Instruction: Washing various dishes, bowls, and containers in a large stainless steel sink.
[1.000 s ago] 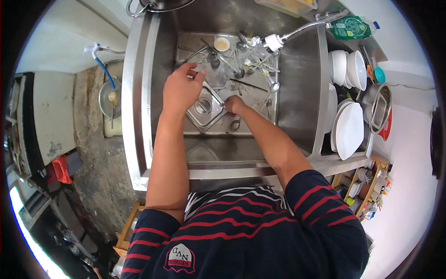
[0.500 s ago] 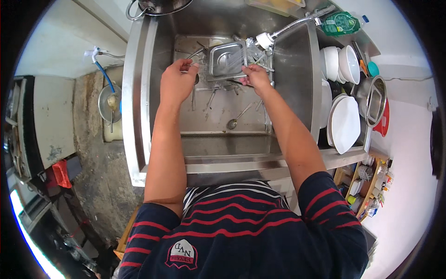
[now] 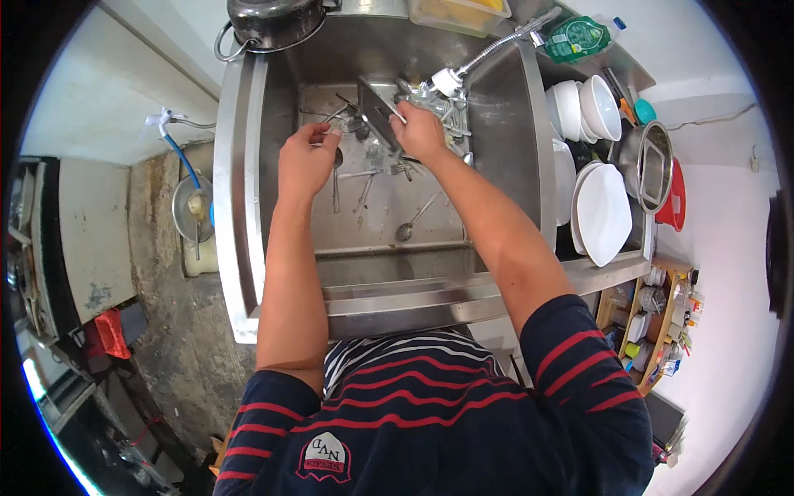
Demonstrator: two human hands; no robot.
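Note:
My right hand (image 3: 419, 132) grips a rectangular metal tray (image 3: 374, 106) by its edge. The tray stands steeply tilted above the sink floor, its face turned left. To its left, my left hand (image 3: 306, 161) is closed, thumb against fingers; whatever it may pinch is too small to make out. A dark-bowled spoon (image 3: 337, 178) lies just below those fingertips. Forks, spoons and other cutlery are scattered over the bottom of the steel sink (image 3: 331, 248), with more piled beneath the faucet head (image 3: 447, 81). One spoon (image 3: 405, 231) rests apart, nearer to me.
White bowls (image 3: 600, 107), white plates (image 3: 602, 215) and metal pans (image 3: 645, 169) fill the rack on the right. A green bottle (image 3: 576, 39) stands behind the flexible faucet. At the back are a dark pot (image 3: 277, 21) and a clear plastic tub (image 3: 459, 15).
My right hand has turned the tray from facing up to nearly on edge and shifted it left. My left hand stays closed in about the same place.

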